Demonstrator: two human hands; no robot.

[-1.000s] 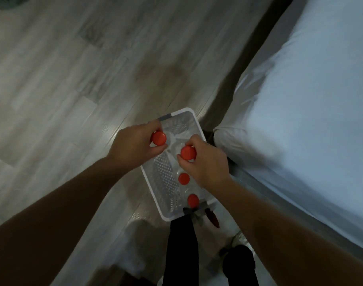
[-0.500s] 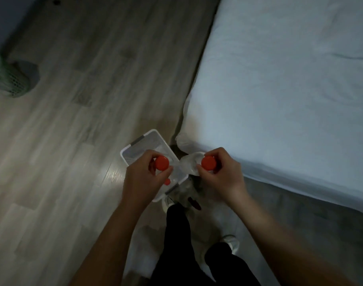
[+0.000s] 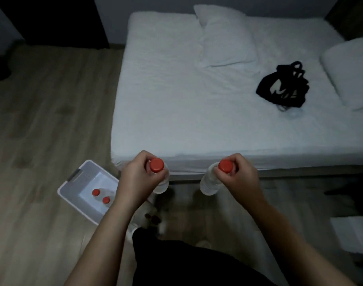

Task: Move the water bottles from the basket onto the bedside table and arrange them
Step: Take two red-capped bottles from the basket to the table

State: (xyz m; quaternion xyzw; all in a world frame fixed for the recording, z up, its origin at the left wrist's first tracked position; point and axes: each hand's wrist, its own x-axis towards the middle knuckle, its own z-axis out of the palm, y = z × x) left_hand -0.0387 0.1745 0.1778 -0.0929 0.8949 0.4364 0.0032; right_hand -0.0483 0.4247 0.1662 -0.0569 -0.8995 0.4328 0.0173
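Observation:
My left hand grips a clear water bottle with a red cap by its neck, held in the air near the bed's edge. My right hand holds a second clear bottle with a red cap the same way, to the right. The white basket stands on the wooden floor at lower left, partly behind my left forearm. Two more red-capped bottles stand inside it. No bedside table can be made out for certain.
A bed with a white sheet fills the upper right, with two pillows and a black bag on it. A white boxy object sits at the right edge. My dark-clothed legs are below.
Both hands have lifted their bottles out of the basket and moved apart. My view has risen from the basket to the whole bed; the basket now lies at lower left.

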